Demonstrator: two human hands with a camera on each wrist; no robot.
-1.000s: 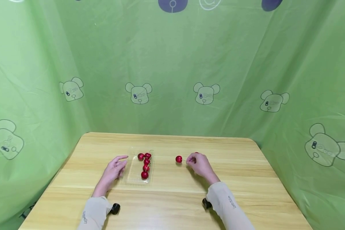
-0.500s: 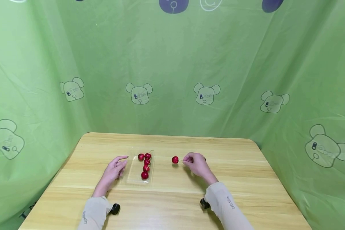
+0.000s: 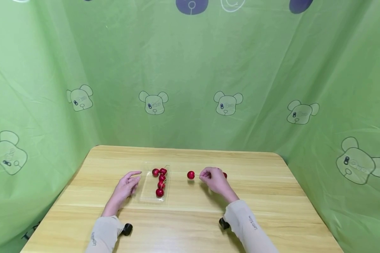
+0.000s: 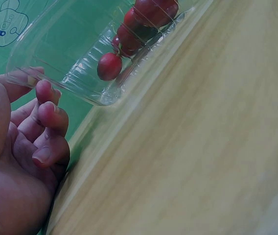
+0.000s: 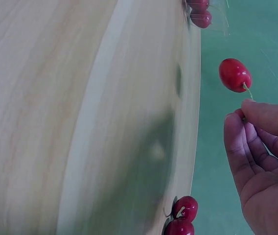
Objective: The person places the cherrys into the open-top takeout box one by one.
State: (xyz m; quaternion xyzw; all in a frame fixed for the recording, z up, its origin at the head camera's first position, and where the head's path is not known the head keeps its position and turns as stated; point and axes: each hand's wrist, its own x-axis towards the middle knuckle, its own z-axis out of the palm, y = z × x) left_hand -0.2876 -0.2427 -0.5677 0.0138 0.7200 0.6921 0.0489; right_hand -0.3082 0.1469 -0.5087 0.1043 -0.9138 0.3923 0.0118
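above table, right hand (image 3: 214, 178) pinches cherry (image 3: 191, 174)

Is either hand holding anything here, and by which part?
The right hand pinches a cherry by its stem, lifted off the table. The left hand holds nothing; it rests beside the tray.

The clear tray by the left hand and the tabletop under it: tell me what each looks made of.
The clear ribbed tray looks like thin moulded plastic: transparent, with ridged walls, glossy glints and red cherries visible through it. The pale tabletop shows wood grain in long planks with a smooth satin sheen; whether it is solid wood or laminate cannot be told.
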